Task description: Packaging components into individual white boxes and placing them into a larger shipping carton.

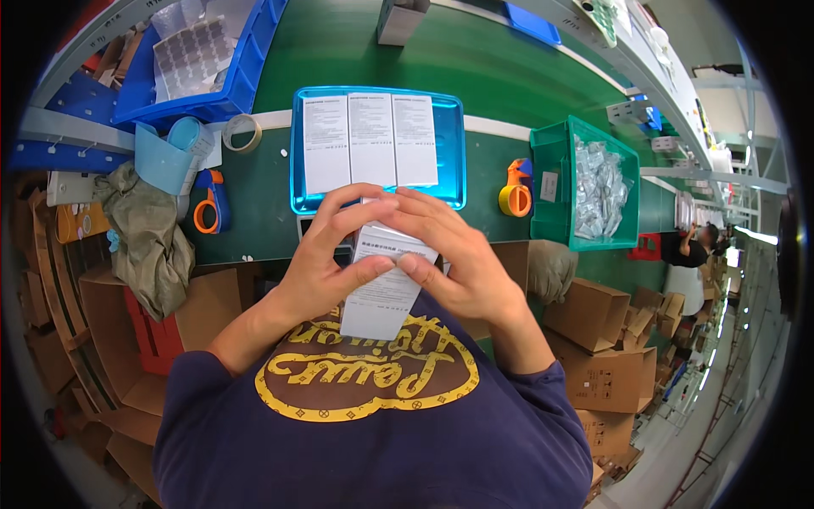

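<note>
Close to my chest, a white printed box (379,293) is held between both hands, with its lower part hanging free. My left hand (346,242) wraps its left upper side, thumb on the front face. From the other side my right hand (445,250) grips it, thumb near the top edge and fingers over the far end. Both sets of fingertips meet at the top of the box, hiding that end. Just beyond my hands lies a shiny blue tray (450,153), where three similar white boxes (370,140) lie side by side.
Right of the tray are an orange tape dispenser (515,188) and a green bin (541,222) of clear plastic packets. On the left sit another tape dispenser (210,204), a tape roll (241,133), a crumpled cloth (148,237) and a blue bin (170,111). Cardboard cartons (598,377) flank me.
</note>
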